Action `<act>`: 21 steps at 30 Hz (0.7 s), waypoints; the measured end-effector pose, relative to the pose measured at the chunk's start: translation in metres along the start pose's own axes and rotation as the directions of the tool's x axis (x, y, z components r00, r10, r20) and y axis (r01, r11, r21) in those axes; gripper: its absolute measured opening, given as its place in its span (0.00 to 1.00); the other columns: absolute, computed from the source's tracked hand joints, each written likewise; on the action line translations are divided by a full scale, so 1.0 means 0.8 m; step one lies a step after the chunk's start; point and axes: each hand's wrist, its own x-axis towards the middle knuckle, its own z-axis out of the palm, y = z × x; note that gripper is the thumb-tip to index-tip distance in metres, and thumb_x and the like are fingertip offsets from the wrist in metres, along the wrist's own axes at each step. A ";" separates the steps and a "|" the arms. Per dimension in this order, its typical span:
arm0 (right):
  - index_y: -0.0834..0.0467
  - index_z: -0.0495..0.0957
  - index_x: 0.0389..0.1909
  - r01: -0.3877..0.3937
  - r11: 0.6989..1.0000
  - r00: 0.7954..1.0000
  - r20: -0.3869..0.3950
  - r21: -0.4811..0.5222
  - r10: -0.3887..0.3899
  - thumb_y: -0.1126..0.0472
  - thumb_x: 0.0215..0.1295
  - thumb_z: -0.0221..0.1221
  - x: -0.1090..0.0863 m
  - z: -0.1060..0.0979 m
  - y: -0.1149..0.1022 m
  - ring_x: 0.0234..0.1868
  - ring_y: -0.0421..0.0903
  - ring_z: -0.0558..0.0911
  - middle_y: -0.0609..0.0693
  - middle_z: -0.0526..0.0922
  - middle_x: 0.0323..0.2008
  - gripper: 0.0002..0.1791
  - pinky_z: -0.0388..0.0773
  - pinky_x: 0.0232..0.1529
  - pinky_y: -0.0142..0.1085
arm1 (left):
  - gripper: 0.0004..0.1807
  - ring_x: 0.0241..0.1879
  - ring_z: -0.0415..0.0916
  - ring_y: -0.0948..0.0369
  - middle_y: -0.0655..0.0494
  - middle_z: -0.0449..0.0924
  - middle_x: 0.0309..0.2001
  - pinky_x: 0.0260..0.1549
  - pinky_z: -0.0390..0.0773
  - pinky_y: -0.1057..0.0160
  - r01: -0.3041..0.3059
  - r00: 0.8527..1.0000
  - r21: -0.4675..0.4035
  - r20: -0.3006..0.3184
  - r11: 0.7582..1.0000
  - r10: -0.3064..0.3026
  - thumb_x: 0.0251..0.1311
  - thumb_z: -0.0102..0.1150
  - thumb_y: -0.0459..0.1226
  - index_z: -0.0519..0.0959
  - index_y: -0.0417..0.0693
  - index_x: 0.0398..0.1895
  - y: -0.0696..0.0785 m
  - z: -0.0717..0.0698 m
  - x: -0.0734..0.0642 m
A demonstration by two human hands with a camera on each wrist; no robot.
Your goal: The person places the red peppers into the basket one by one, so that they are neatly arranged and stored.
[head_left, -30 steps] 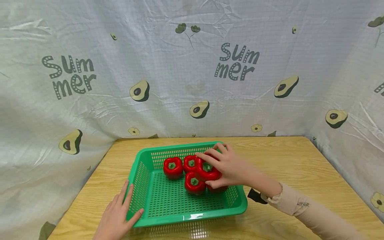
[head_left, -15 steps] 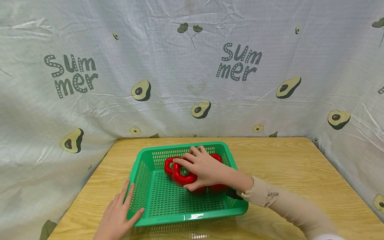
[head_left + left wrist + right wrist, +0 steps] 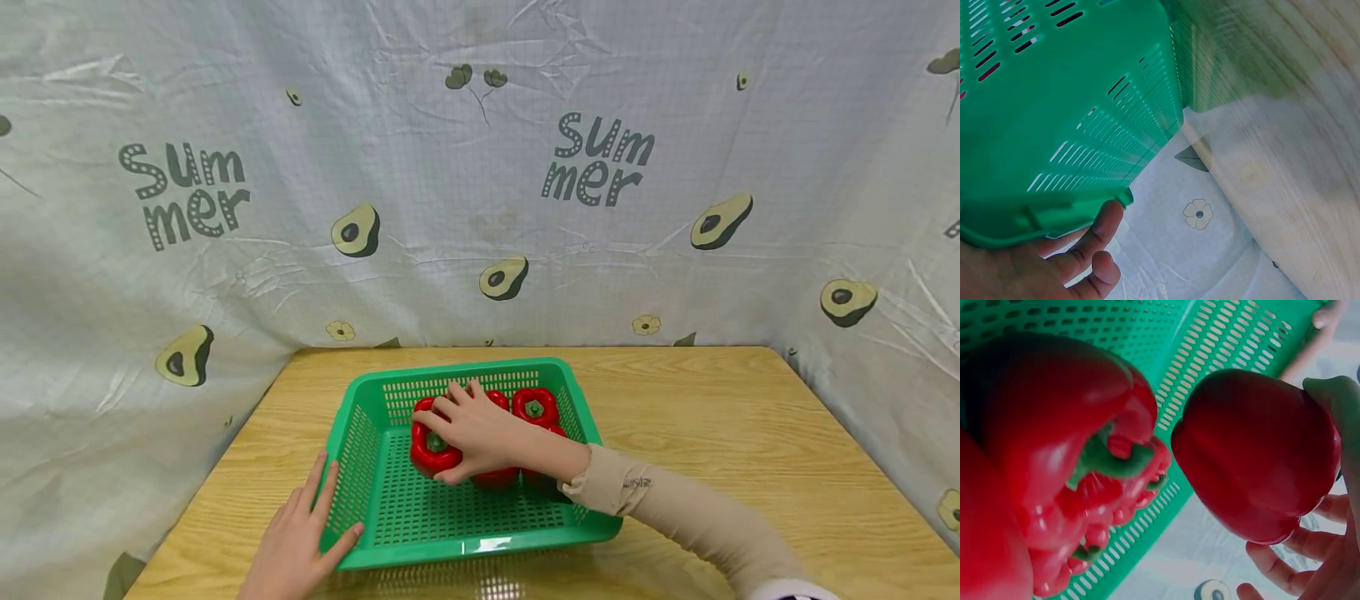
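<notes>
Around a red bell pepper, my right hand curls its fingers and thumb, inside the green basket. In the right wrist view the held pepper appears apart from the other red peppers, with green stems showing between them. One pepper stands at the basket's back right; several others are partly covered by the right hand and forearm. My left hand rests on the basket's near left corner, fingers extended along the rim and thumb on the front edge. The left wrist view shows its fingertips at the rim.
The basket has slotted walls and stands on a wooden table. A pale cloth printed with avocados and lettering hangs behind the table and along both sides.
My right hand has carried the held pepper leftward from the right-hand group to the left part of the basket. The left hand keeps its place on the corner.
</notes>
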 end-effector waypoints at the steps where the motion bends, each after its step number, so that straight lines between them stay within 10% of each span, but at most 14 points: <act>1: 0.50 0.62 0.59 -0.002 1.000 1.000 0.013 -0.006 0.003 0.32 0.51 0.50 0.001 0.002 -0.002 0.48 0.46 0.66 0.44 0.73 0.47 0.38 0.64 0.44 0.43 | 0.44 0.49 0.71 0.43 0.38 0.54 0.65 0.38 0.73 0.45 0.002 1.000 0.001 0.001 1.000 -0.002 0.50 0.57 0.54 0.59 0.34 0.63 0.000 0.000 0.000; 21: 0.45 0.59 0.63 0.012 0.998 0.991 0.133 -0.057 -0.005 0.31 0.54 0.48 0.009 0.040 -0.011 0.46 0.45 0.66 0.47 0.72 0.48 0.38 0.66 0.42 0.43 | 0.44 0.49 0.70 0.42 0.38 0.53 0.66 0.40 0.72 0.44 0.026 0.999 0.003 0.033 1.000 -0.026 0.51 0.55 0.55 0.58 0.34 0.64 0.001 -0.001 0.002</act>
